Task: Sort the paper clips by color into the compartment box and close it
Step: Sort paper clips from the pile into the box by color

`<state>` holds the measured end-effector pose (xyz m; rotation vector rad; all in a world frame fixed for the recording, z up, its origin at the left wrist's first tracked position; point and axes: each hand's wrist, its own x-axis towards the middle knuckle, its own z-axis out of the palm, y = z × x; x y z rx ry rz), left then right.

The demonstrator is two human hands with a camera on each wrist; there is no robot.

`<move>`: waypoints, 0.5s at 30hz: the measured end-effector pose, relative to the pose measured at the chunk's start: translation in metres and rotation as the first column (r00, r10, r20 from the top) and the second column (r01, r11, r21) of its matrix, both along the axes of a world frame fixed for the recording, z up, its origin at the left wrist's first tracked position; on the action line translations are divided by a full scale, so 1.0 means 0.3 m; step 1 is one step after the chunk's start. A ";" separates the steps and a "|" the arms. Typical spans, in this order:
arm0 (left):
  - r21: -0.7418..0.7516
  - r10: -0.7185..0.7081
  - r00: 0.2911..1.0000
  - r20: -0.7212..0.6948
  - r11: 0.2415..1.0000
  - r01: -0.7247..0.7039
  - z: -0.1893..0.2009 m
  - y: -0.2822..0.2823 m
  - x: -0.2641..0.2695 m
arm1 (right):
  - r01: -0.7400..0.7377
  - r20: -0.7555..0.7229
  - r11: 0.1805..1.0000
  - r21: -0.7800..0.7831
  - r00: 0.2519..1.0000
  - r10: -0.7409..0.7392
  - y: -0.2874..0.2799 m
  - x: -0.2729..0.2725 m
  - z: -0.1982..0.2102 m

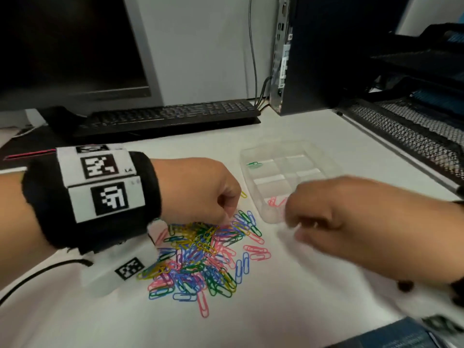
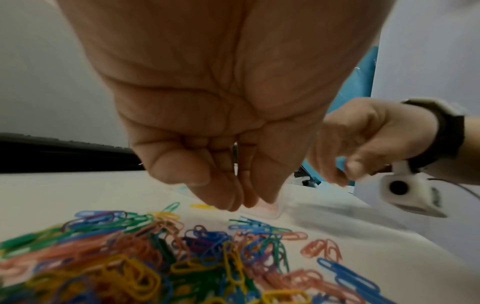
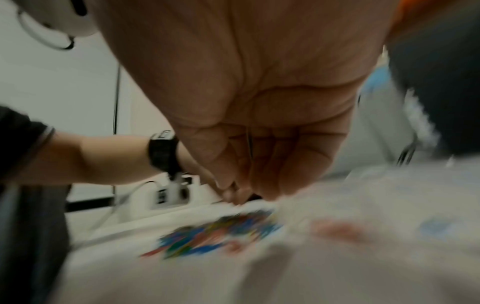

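A heap of coloured paper clips (image 1: 200,257) lies on the white desk, also seen close in the left wrist view (image 2: 182,257). A clear compartment box (image 1: 324,156) sits open to the right of it. A green clip (image 1: 253,165) lies in its far-left cell and pink clips (image 1: 276,202) in its near-left cell. My left hand (image 1: 227,209) hovers over the heap's far edge, fingertips (image 2: 233,203) bunched together with no clip showing between them. My right hand (image 1: 292,222) is blurred beside the box's near corner, fingers curled (image 3: 228,191); any hold is hidden.
A black keyboard (image 1: 170,116) and monitor (image 1: 70,46) stand behind. A computer tower (image 1: 313,54) and black mesh trays (image 1: 414,136) close off the right side. A dark book (image 1: 401,335) lies at the near right. A black cable (image 1: 37,275) trails from my left wrist.
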<state>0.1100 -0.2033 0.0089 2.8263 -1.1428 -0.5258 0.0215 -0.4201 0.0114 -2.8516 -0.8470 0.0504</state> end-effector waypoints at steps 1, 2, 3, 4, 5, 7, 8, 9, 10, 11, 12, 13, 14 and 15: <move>0.005 -0.004 1.000 0.009 1.000 0.004 -0.009 0.002 -0.001 | -0.013 -0.072 1.000 -0.002 0.997 0.013 0.039 -0.009 -0.017; 0.005 -0.004 1.000 0.018 1.000 0.004 -0.015 0.003 -0.002 | -0.009 -0.107 1.000 -0.013 0.994 0.007 0.071 -0.011 -0.042; 0.001 0.000 1.000 0.027 1.000 0.000 -0.020 0.005 -0.003 | 0.006 -0.122 0.999 -0.032 0.992 -0.010 0.097 -0.007 -0.065; -0.007 0.005 0.999 0.033 1.000 -0.005 -0.024 0.007 -0.004 | 0.024 -0.129 0.999 -0.043 0.991 -0.029 0.119 0.001 -0.087; -0.018 0.010 0.999 0.035 1.000 -0.010 -0.026 0.010 -0.006 | 0.047 -0.138 0.998 -0.044 0.989 -0.053 0.136 0.011 -0.103; -0.042 0.013 0.999 0.036 0.999 -0.012 -0.025 0.020 -0.010 | 0.100 -0.155 0.994 -0.038 0.982 -0.104 0.152 0.036 -0.127; -0.052 0.016 0.999 0.034 0.999 -0.014 -0.025 0.027 -0.014 | 0.118 -0.157 0.992 -0.038 0.980 -0.122 0.157 0.049 -0.136; -0.064 0.023 0.999 0.029 0.998 -0.021 -0.025 0.035 -0.017 | 0.126 -0.147 0.991 -0.040 0.980 -0.131 0.163 0.061 -0.142; -0.076 0.032 0.999 0.024 0.997 -0.030 -0.025 0.045 -0.020 | 0.132 -0.140 0.990 -0.043 0.981 -0.136 0.168 0.070 -0.145; -0.087 0.038 0.999 0.024 0.996 -0.036 -0.025 0.055 -0.023 | 0.135 -0.143 0.990 -0.040 0.980 -0.140 0.172 0.077 -0.146; -0.097 0.043 0.999 0.024 0.994 -0.040 -0.026 0.065 -0.024 | 0.137 -0.152 0.990 -0.035 0.978 -0.141 0.174 0.083 -0.147; -0.108 0.048 0.999 0.021 0.993 -0.045 -0.027 0.076 -0.025 | 0.137 -0.163 0.990 -0.030 0.977 -0.140 0.176 0.087 -0.148; -0.119 0.053 0.999 0.012 0.992 -0.051 -0.029 0.087 -0.026 | 0.137 -0.172 0.990 -0.029 0.975 -0.140 0.178 0.090 -0.149; -0.129 0.058 0.998 0.001 0.990 -0.057 -0.030 0.097 -0.026 | 0.136 -0.176 0.990 -0.026 0.975 -0.138 0.179 0.091 -0.148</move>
